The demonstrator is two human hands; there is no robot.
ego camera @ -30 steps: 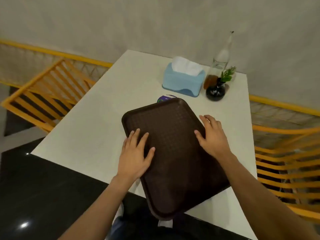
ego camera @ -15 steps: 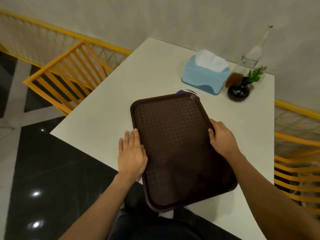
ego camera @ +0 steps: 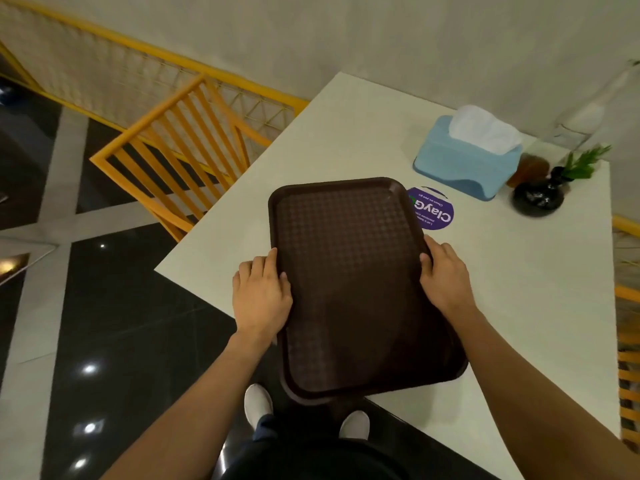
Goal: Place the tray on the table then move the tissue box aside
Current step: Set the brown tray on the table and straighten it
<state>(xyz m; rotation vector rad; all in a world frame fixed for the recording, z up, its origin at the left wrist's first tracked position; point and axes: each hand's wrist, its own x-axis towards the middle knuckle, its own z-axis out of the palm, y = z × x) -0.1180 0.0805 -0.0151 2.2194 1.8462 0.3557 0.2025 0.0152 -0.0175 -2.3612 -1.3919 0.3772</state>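
Note:
A dark brown tray (ego camera: 349, 278) lies on the white table (ego camera: 519, 306), its near corner hanging over the front edge. My left hand (ego camera: 261, 296) grips the tray's left rim and my right hand (ego camera: 445, 277) grips its right rim. A light blue tissue box (ego camera: 467, 164) with a white tissue sticking up stands at the back of the table, beyond the tray's far right corner and apart from it.
A purple round sticker (ego camera: 433, 211) lies on the table, partly under the tray. A black vase with a green sprig (ego camera: 538, 197) and a clear glass bottle (ego camera: 585, 116) stand right of the tissue box. Yellow chairs (ego camera: 180, 147) flank the table on both sides.
Both hands slid from the tray's top surface out to its side rims. The tray turned a little and shifted left, which uncovered the purple sticker.

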